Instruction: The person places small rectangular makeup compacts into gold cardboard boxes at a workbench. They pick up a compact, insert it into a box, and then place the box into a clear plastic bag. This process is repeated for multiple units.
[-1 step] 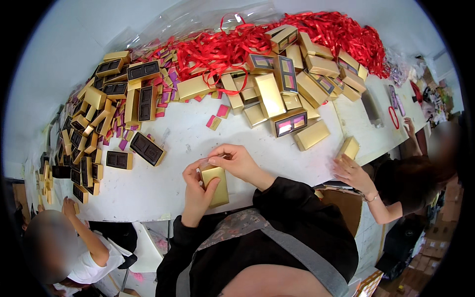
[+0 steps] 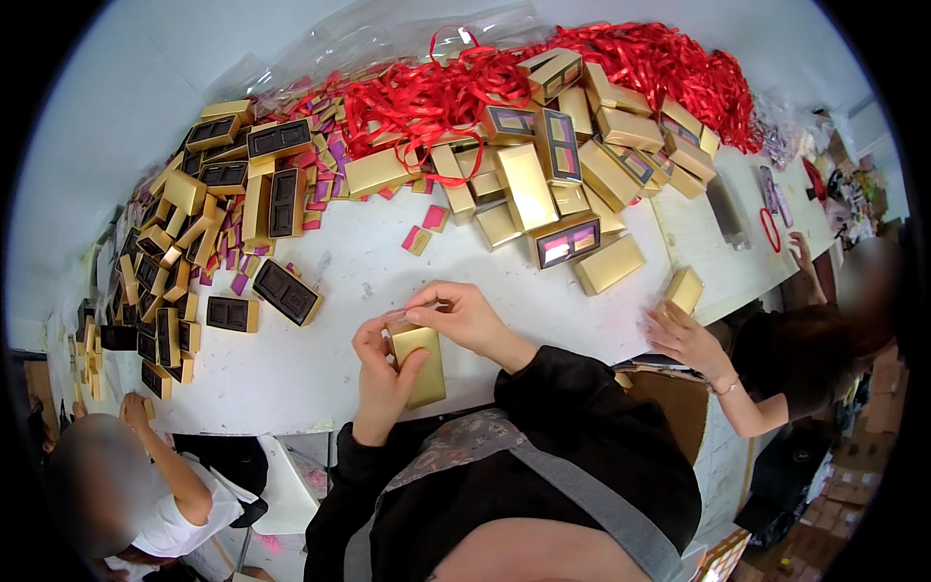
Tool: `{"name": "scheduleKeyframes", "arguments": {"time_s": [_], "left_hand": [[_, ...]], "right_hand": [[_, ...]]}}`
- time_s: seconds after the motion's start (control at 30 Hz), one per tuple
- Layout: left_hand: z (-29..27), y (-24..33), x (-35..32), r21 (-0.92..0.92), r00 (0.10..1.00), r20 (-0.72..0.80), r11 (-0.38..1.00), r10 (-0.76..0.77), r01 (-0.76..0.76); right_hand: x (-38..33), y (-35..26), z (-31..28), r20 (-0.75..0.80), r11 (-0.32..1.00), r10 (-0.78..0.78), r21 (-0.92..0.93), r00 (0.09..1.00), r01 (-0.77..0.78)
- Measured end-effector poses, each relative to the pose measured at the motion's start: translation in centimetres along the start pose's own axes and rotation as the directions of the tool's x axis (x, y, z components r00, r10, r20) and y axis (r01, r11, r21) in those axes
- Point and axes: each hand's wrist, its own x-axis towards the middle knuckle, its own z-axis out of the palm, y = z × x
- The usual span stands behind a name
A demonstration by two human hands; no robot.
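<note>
A small gold box (image 2: pixel 424 373) is tilted upright near the table's front edge. My left hand (image 2: pixel 381 378) is closed round its left side and upper end, the thumb lying on the gold face. At the box's top end, the fingers of my right hand (image 2: pixel 464 312) are pinched together. Something thin and see-through shows between the two hands there; I cannot make out what the right fingers grip. Two small pink-and-gold pieces (image 2: pixel 417 240) lie on the white table (image 2: pixel 359 281) beyond my hands. To their right is a heap of gold boxes (image 2: pixel 529 186), some with windows showing coloured pieces.
Boxes with dark trays (image 2: pixel 287 291) are piled at the left. Red ribbons (image 2: pixel 650 73) lie along the back beside clear plastic film (image 2: pixel 359 44). At the right a co-worker's hand (image 2: pixel 690 339) touches a gold box (image 2: pixel 685 289); another person's hand (image 2: pixel 136 409) is at lower left.
</note>
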Motion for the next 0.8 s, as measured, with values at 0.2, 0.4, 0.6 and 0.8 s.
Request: {"name": "scheduleKeyframes", "arguments": {"time_s": [0.2, 0.4, 0.6, 0.8], "left_hand": [[-0.8, 1.6, 0.5, 0.109, 0.995, 0.063, 0.991, 0.072, -0.078], [1.6, 2.0, 2.3, 0.343, 0.974, 0.148, 0.915, 0.171, -0.213], [3.0, 2.0, 3.7, 0.141, 0.961, 0.161, 0.958, 0.227, -0.250], [5.4, 2.7, 5.7, 0.149, 0.924, 0.284, 0.940, 0.256, -0.307]], "right_hand": [[-2.1, -0.7, -0.6, 0.138, 0.958, -0.281, -0.017, 0.950, 0.286], [-3.2, -0.1, -0.6, -0.111, 0.965, -0.257, 0.034, 0.960, 0.262], [-4.4, -1.6, -2.8, -0.059, 0.936, -0.341, -0.115, 0.938, 0.333], [-3.6, -2.9, -5.7, -0.062, 0.896, -0.392, -0.250, 0.918, 0.366]]}}
